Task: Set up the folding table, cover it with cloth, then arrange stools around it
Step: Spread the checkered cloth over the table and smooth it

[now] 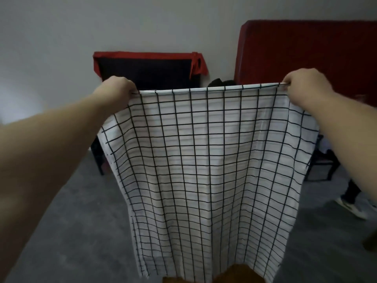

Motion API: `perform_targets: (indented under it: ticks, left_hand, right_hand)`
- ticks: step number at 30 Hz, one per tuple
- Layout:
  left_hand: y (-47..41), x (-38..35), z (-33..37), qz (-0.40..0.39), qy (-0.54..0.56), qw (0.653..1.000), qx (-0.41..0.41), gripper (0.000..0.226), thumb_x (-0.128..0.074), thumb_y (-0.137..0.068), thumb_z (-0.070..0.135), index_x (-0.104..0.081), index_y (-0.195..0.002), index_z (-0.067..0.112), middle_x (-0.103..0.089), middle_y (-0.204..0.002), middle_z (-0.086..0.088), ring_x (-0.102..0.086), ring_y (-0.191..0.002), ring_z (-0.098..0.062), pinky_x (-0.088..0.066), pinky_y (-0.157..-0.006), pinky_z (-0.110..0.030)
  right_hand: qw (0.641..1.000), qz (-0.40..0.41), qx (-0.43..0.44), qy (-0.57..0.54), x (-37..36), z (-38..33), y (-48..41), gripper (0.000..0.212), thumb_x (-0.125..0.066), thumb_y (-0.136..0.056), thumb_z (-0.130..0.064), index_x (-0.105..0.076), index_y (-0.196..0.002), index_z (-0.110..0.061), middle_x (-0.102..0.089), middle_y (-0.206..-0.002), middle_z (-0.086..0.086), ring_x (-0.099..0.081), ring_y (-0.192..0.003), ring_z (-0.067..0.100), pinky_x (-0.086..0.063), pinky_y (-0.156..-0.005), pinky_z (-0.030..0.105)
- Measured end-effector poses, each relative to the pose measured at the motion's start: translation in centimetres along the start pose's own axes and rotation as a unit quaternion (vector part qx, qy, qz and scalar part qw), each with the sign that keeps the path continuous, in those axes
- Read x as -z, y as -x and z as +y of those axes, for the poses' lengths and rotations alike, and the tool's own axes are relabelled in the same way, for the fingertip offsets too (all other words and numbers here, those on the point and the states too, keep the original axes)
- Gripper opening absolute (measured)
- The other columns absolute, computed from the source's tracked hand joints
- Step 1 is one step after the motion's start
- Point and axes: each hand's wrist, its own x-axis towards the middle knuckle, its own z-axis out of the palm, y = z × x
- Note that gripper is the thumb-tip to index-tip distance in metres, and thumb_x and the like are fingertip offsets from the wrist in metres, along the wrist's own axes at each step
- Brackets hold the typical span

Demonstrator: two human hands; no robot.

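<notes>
Left hand (120, 89) and right hand (304, 84) raised, fingers of each curled round a top corner of the checked cloth (204, 160); cloth stretched between them, hanging below over grey floor (71, 231).

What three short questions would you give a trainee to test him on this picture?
1. True or false: the cloth lies flat on a table.
2. Left hand and right hand: which grips the cloth's top edge? A) left only B) right only C) both
3. Fill in: the cloth is white with ____ lines.

Key: 1 false, it hangs in the air from the hands; 2 C; 3 black.
</notes>
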Motion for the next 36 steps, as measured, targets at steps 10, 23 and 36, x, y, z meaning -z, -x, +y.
perform_targets:
  ticks: [10,23,36]
  left_hand:
    - [-6.5,-0.4,2.7,0.052,0.039,0.997,0.052,0.020,-0.061,-0.099,0.012,-0.071,-0.115,0.006,-0.068,-0.112,-0.022,-0.061,-0.104,-0.043,-0.047,-0.088,-0.044]
    - [-8.5,-0.4,5.2,0.090,0.049,0.992,0.068,0.023,-0.055,-0.100,0.010,-0.071,-0.116,0.014,-0.070,-0.113,-0.018,-0.062,-0.104,-0.042,-0.046,-0.085,-0.042]
    - [0.1,-9.5,7.4,-0.047,0.002,0.995,0.088,0.043,-0.043,-0.097,-0.001,-0.058,-0.128,0.025,-0.069,-0.101,-0.016,-0.064,-0.084,-0.038,-0.056,-0.071,-0.048]
  right_hand:
    - [0.993,0.085,0.017,-0.075,-3.6,2.1,-8.2,0.028,-0.055,-0.093,-0.009,-0.073,-0.112,-0.018,-0.069,-0.111,0.022,-0.062,-0.102,0.045,-0.053,-0.094,0.049]
    - [0.986,0.109,0.001,-0.127,-5.4,5.2,-10.5,0.026,-0.050,-0.094,-0.018,-0.070,-0.111,-0.022,-0.068,-0.109,0.020,-0.062,-0.098,0.045,-0.055,-0.087,0.050]
    - [0.996,-0.024,0.039,-0.082,-17.2,8.9,-1.5,0.016,-0.044,-0.101,-0.025,-0.058,-0.108,-0.026,-0.063,-0.093,0.014,-0.056,-0.083,0.037,-0.049,-0.068,0.042]
